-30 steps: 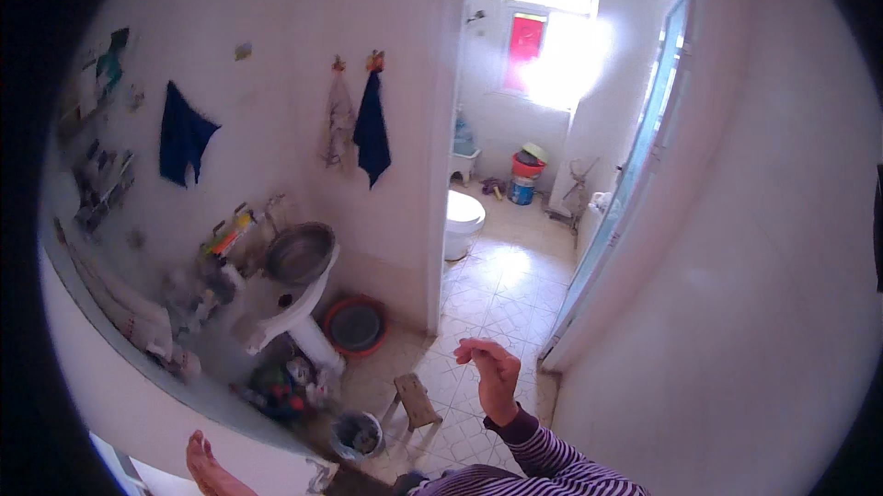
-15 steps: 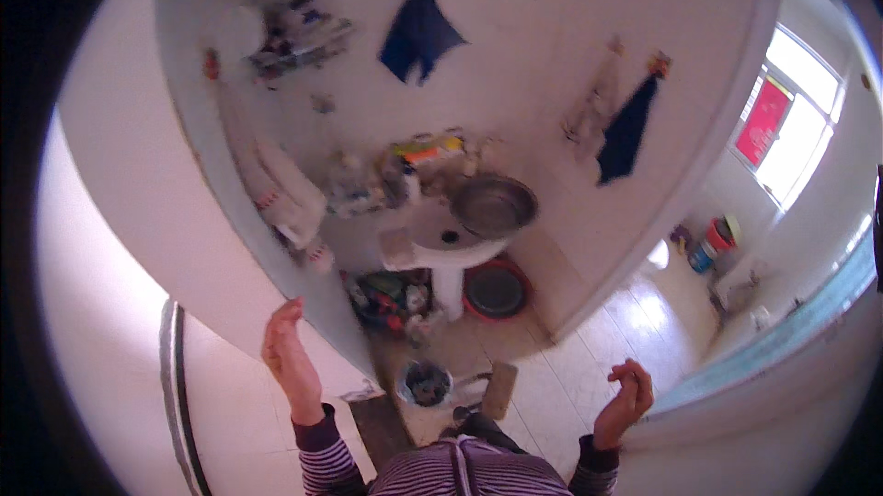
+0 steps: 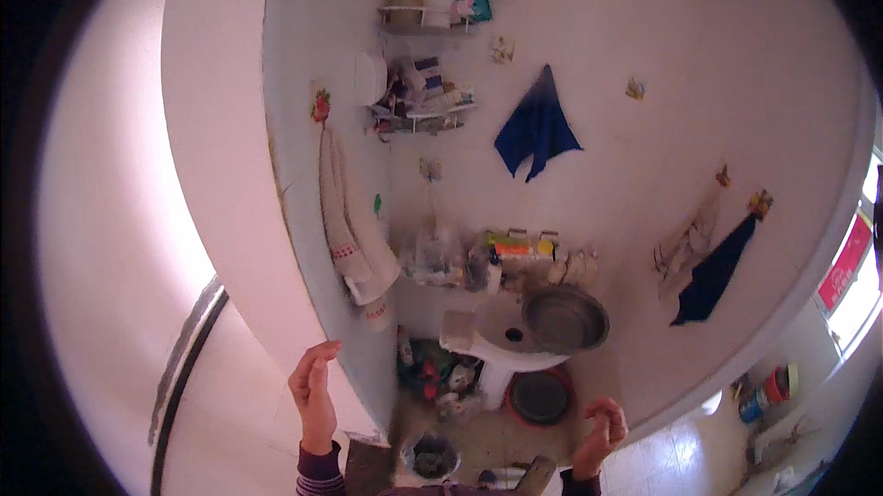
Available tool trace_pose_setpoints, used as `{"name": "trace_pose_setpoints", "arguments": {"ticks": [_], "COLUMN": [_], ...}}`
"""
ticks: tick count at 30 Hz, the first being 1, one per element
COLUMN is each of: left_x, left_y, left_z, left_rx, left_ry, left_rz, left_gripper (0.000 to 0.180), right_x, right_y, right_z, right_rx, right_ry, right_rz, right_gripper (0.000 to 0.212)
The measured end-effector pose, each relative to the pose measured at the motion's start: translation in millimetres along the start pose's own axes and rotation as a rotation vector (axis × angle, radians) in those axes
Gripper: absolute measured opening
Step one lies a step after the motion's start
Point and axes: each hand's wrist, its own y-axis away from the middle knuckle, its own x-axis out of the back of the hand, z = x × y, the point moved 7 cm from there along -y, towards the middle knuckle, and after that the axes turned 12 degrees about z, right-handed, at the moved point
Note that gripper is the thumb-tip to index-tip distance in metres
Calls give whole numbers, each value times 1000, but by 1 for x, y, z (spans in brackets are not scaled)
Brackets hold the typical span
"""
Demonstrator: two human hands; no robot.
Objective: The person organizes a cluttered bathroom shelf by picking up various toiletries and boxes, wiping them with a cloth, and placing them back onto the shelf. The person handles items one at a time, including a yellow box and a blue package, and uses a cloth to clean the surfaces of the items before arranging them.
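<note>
My left hand (image 3: 315,397) is raised beside the end of a pale wall, its fingers bent a little and nothing in them. At the lower right my right hand (image 3: 601,436) is also up and empty, with loosely curled fingers. Beyond and between them stands a white pedestal washbasin (image 3: 489,338). A round metal basin (image 3: 566,319) rests on its right side. Below sits a red-rimmed tub (image 3: 541,398), nearer my right hand. A lined waste bin (image 3: 430,457) is on the floor between my forearms.
Pale towels (image 3: 354,248) hang on the left wall, dark blue cloths (image 3: 538,128) on the other walls. Loaded wall shelves (image 3: 428,114) are at the upper left. Bags and bottles (image 3: 437,372) crowd the floor left of the pedestal. A wall edge (image 3: 727,404) runs along the right.
The view has swung left and up, so the washbasin and cloths appear lower and further right. Both hands stay raised and empty. The window has slid toward the right rim.
</note>
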Motion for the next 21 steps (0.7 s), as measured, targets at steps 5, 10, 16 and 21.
{"name": "trace_pose_setpoints", "arguments": {"ticks": [5,10,16,21], "left_x": [-36,-87,-101,-92], "left_y": [6,1,-17,-35], "left_z": [-1,5,23,25], "left_rx": [-42,-158,-271,-352], "left_ry": [-9,-98,-255,-323], "left_rz": [105,38,23,44], "left_gripper": [27,27,31,33], "right_x": [-65,-121,-194,-215], "right_y": [-51,-99,-110,-124], "right_z": [27,30,41,49], "right_rx": [-149,-106,-64,-71], "right_ry": [-105,-109,-197,-181], "right_rz": [-209,-390,-613,-566], "right_gripper": [16,16,18,19]}}
